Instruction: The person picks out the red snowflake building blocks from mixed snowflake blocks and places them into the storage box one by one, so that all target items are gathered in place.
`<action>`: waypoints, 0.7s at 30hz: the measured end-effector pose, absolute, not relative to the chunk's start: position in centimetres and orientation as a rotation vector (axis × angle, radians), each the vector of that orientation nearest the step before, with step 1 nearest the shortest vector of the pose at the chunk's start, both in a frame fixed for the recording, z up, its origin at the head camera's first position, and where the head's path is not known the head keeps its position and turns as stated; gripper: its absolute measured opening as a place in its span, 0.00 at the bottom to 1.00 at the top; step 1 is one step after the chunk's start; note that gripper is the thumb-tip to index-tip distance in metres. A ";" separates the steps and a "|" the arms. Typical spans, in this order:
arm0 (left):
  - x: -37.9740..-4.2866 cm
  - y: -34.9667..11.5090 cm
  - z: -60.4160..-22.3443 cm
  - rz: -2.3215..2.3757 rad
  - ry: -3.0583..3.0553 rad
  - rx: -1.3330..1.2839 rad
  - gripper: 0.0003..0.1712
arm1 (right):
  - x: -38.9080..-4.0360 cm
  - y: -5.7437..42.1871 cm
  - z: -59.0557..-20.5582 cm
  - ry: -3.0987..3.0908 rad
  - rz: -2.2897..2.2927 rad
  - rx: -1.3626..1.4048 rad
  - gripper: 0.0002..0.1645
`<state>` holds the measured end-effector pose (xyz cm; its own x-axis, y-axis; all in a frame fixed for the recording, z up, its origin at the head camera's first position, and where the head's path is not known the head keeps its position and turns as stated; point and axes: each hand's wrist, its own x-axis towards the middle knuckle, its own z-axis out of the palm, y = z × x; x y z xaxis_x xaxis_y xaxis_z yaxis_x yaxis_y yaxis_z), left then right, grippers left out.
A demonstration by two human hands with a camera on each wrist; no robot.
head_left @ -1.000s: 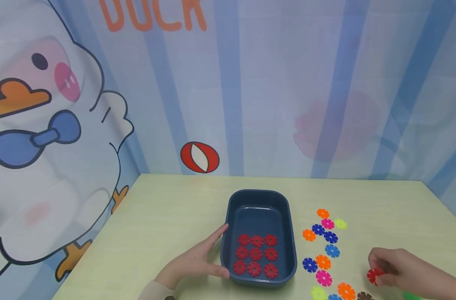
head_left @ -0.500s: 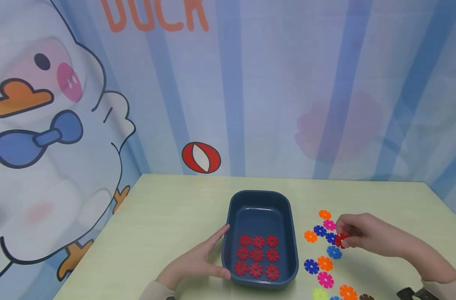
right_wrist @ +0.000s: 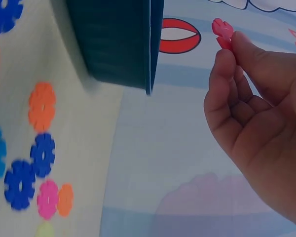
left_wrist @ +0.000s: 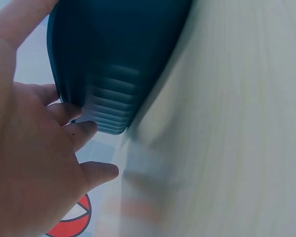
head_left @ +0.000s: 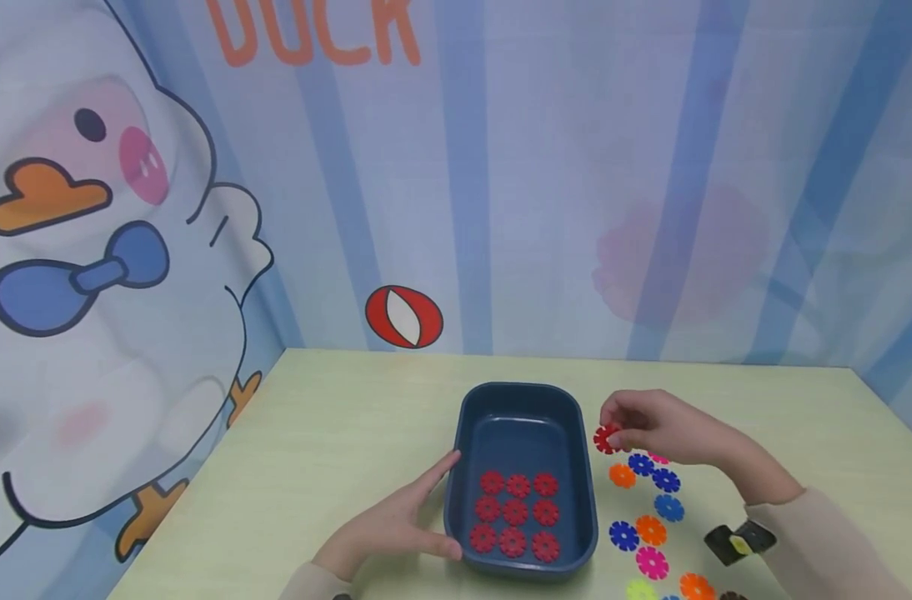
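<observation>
My right hand point(head_left: 669, 425) pinches a red snowflake disc point(head_left: 604, 439) between thumb and fingers, just right of the dark blue tray point(head_left: 519, 442). In the right wrist view that red disc point(right_wrist: 223, 30) shows at the tips, raised above the table and to one side of the tray's wall. On the tray's left side lies my left hand point(head_left: 388, 521), fingers stretched along the wall and thumb by the near corner. The left wrist view has its fingertips point(left_wrist: 84, 132) against the tray's outer wall. Inside the tray's near half, several red discs point(head_left: 514, 511) sit in three rows.
Loose snowflake discs in orange, pink, dark blue, light blue point(head_left: 669, 507), yellow and brown lie scattered on the table right of the tray. A cloth backdrop point(head_left: 546, 208) with a printed duck hangs behind and to the left of the pale table point(head_left: 336, 433).
My right hand has carried the red disc left and away from me, from the table's near right over the loose discs to beside the tray. The left hand has stayed at the tray.
</observation>
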<state>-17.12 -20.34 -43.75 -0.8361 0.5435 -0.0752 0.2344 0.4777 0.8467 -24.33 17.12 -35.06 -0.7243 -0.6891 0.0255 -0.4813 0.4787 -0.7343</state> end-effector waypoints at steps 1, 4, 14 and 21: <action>-17.1 -20.3 -43.8 1.295 2.394 0.655 0.64 | -24.6 16.7 -35.2 2.454 -1.101 -1.002 0.06; -17.1 -20.3 -43.8 1.296 2.387 0.647 0.64 | -25.1 15.4 -35.6 2.439 -1.134 -1.010 0.06; -17.0 -20.3 -43.7 1.304 2.383 0.635 0.64 | -26.7 11.3 -37.1 2.422 -1.116 -1.029 0.05; -17.0 -20.3 -43.6 1.295 2.388 0.647 0.64 | -27.9 9.3 -38.3 2.381 -1.117 -1.023 0.05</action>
<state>-16.98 -20.32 -43.64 -0.8357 0.5428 -0.0837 0.2260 0.4787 0.8484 -27.85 9.33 -38.26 -0.6932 -0.7206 0.0141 -0.4716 0.4387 -0.7650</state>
